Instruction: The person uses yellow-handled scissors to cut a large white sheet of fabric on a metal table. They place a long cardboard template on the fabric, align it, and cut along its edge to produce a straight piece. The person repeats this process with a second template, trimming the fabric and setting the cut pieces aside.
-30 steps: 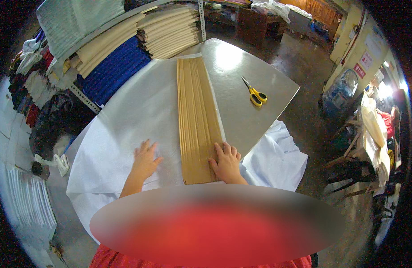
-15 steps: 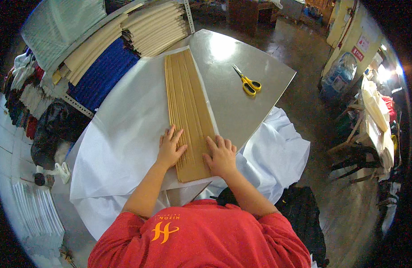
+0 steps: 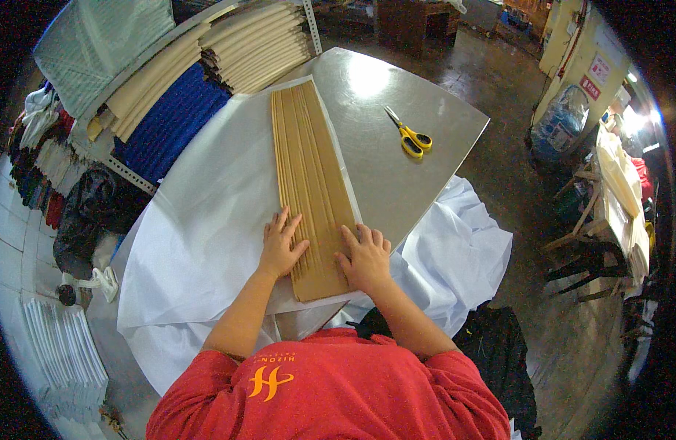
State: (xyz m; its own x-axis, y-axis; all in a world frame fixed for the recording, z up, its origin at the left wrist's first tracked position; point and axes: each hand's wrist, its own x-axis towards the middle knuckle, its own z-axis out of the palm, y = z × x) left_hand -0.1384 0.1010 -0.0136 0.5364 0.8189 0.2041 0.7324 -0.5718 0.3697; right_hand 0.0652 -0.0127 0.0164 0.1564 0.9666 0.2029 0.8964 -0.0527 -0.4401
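Note:
A long tan ridged strip, like flattened cardboard (image 3: pixel 308 176), lies on white fabric (image 3: pixel 184 242) spread over a metal tabletop (image 3: pixel 426 191). My left hand (image 3: pixel 283 242) lies on the strip's left edge, fingers spread and pointing away from me. My right hand (image 3: pixel 363 257) rests on its right edge near the close end, fingers apart. Each hand holds nothing. Yellow-handled scissors (image 3: pixel 410 136) lie on the metal surface to the right of the strip's far half.
Folded cream (image 3: pixel 253 40) and blue fabrics (image 3: pixel 169 121) stack on a rack at upper left; white stacked material (image 3: pixel 63 348) is at lower left. Bunched white cloth (image 3: pixel 451 249) lies at the table's right. A cluttered wooden stand (image 3: pixel 594 220) and water bottles (image 3: pixel 558 125) stand further right.
My left hand moved right from the white fabric onto the strip's left edge. The view shifted, and the strip sits more slanted, its far end further left.

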